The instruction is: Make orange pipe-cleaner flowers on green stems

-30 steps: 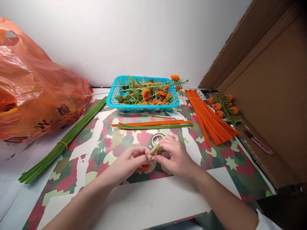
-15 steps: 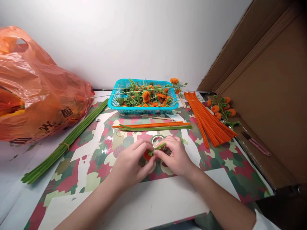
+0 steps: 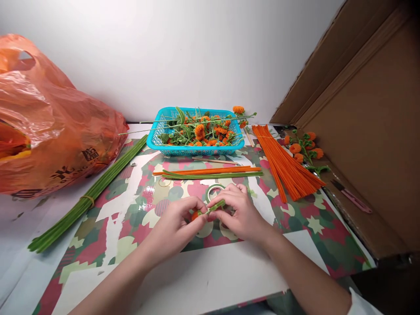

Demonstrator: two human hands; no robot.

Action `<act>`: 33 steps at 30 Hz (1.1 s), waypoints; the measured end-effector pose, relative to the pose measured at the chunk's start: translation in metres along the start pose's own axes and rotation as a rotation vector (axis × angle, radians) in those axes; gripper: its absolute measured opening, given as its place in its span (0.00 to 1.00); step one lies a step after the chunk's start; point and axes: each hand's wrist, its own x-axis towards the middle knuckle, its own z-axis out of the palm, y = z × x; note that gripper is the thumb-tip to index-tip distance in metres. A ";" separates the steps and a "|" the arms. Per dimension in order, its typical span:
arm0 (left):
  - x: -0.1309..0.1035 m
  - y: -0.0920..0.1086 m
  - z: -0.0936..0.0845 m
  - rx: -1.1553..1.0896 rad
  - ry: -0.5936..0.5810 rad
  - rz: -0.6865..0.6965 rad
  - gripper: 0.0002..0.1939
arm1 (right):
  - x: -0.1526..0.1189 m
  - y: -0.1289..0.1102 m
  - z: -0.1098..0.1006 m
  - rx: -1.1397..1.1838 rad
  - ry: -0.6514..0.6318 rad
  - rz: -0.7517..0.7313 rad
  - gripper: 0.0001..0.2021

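An orange plastic bag is slumping at the far left of the worktop; just beside it a bundle of green stems is lying slantwise, bound by a band; past that, at the back, a blue basket is holding orange flowers on green stalks. In front of the basket a few orange and green sticks are lying side by side; nearer the person, the left hand is pinching the orange end of a small flower piece between thumb and fingertips, fingers curled close; the right hand is gripping the green end of the same piece, fingers bent around it, so the piece is sitting between both hands just above the patterned mat; a roll of tape is resting just behind the right hand. Further right a sheaf of orange sticks is fanning out; beside it a flower sprig is lying against the cardboard; a pink knife is resting there too.
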 end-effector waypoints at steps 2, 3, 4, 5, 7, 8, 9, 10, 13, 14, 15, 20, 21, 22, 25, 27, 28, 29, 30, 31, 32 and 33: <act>0.002 0.000 -0.003 -0.206 -0.101 -0.110 0.08 | 0.000 0.000 0.000 0.005 -0.004 -0.033 0.05; 0.003 0.000 -0.004 -0.304 -0.154 -0.165 0.08 | 0.000 0.000 0.001 0.015 -0.005 -0.045 0.05; 0.004 0.000 -0.006 -0.385 -0.199 -0.215 0.08 | -0.001 0.000 0.001 0.028 -0.006 -0.050 0.05; 0.004 0.000 -0.007 -0.435 -0.223 -0.247 0.09 | 0.000 -0.001 0.002 0.044 -0.009 -0.044 0.05; 0.004 0.000 -0.007 -0.422 -0.193 -0.235 0.10 | 0.000 -0.002 0.003 0.068 -0.012 -0.001 0.04; 0.004 0.001 -0.006 -0.358 -0.134 -0.184 0.11 | 0.001 -0.003 0.003 0.074 -0.009 0.029 0.05; 0.003 0.001 -0.004 -0.257 -0.050 -0.105 0.10 | 0.001 -0.003 0.003 0.080 0.002 0.060 0.06; 0.002 0.002 -0.002 -0.130 0.042 -0.001 0.10 | 0.002 -0.004 0.003 0.087 0.020 0.093 0.06; 0.001 -0.001 0.007 0.316 0.284 0.362 0.10 | 0.004 -0.006 0.004 0.101 0.083 0.179 0.07; 0.002 -0.003 0.009 0.442 0.333 0.451 0.08 | 0.005 -0.006 0.005 0.100 0.099 0.200 0.06; 0.002 -0.005 0.012 0.558 0.394 0.515 0.05 | 0.005 -0.006 0.006 0.096 0.111 0.216 0.07; 0.006 -0.010 0.016 0.827 0.517 0.606 0.04 | 0.004 -0.004 0.011 0.041 0.122 0.244 0.07; 0.006 -0.009 0.015 0.809 0.495 0.572 0.06 | 0.003 -0.003 0.010 0.015 0.114 0.232 0.07; 0.006 -0.008 0.013 0.770 0.456 0.512 0.07 | 0.003 -0.003 0.009 -0.014 0.104 0.210 0.06; 0.003 0.000 0.007 0.496 0.236 0.219 0.09 | 0.002 -0.002 0.003 -0.079 0.048 0.090 0.02; 0.002 0.006 0.002 0.216 0.062 0.040 0.10 | 0.002 -0.002 -0.002 -0.091 0.005 0.021 0.02; 0.002 0.007 -0.001 0.091 -0.004 -0.023 0.10 | 0.003 -0.002 -0.004 -0.085 -0.011 0.001 0.02; 0.002 0.008 -0.003 -0.020 -0.058 -0.073 0.11 | 0.003 -0.002 -0.005 -0.073 -0.021 -0.014 0.02; 0.002 0.009 -0.006 -0.116 -0.104 -0.111 0.11 | 0.003 -0.002 -0.007 -0.049 -0.028 -0.024 0.02; 0.003 0.008 -0.008 -0.201 -0.146 -0.141 0.11 | 0.003 -0.002 -0.007 -0.012 -0.031 -0.030 0.03; 0.005 0.007 -0.009 -0.282 -0.189 -0.169 0.11 | 0.003 -0.002 -0.008 0.036 -0.032 -0.031 0.03; 0.006 0.005 -0.011 -0.353 -0.229 -0.196 0.10 | 0.003 -0.002 -0.008 0.090 -0.033 -0.028 0.04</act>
